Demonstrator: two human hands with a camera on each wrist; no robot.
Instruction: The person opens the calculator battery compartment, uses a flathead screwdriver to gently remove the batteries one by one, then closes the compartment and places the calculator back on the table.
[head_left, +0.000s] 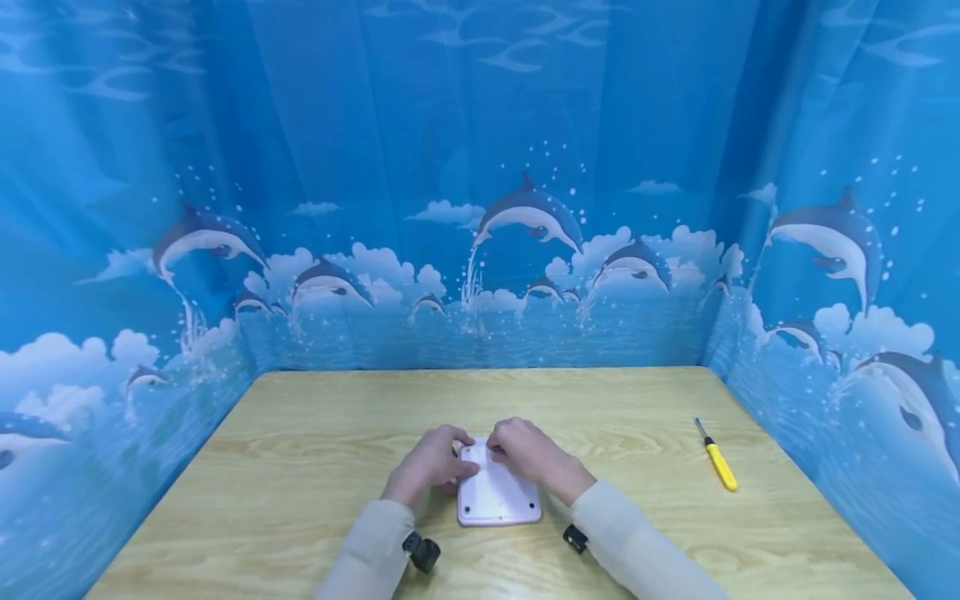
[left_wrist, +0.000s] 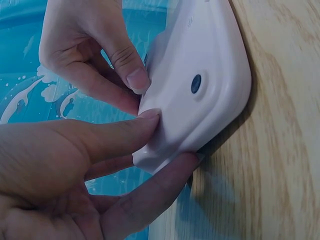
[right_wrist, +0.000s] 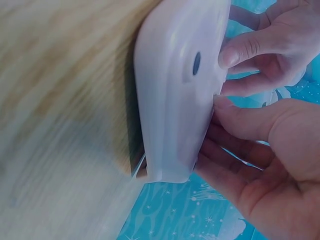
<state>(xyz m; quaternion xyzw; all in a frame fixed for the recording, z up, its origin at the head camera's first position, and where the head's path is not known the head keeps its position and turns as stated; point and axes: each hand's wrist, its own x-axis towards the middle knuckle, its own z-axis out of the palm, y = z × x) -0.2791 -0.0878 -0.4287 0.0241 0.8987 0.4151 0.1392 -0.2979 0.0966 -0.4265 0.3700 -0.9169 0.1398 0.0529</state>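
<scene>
A flat, pale pink plastic device [head_left: 498, 493] with rounded corners lies on the table, its face with dark round feet turned up. My left hand [head_left: 433, 460] grips its left side near the far corner, thumb on top and fingers along the edge. With thumb and curled fingers, my right hand [head_left: 528, 450] pinches the far edge. From the left wrist, the left thumb [left_wrist: 142, 127] presses the device [left_wrist: 185, 110] beside a dark foot. Close together at one end of the device [right_wrist: 175, 100], both thumbs show in the right wrist view.
A screwdriver [head_left: 720, 462] with a yellow handle lies at the right of the wooden table [head_left: 300, 467], its tip toward the back. Blue curtains [head_left: 480, 125] printed with dolphins hang behind the table and along both sides.
</scene>
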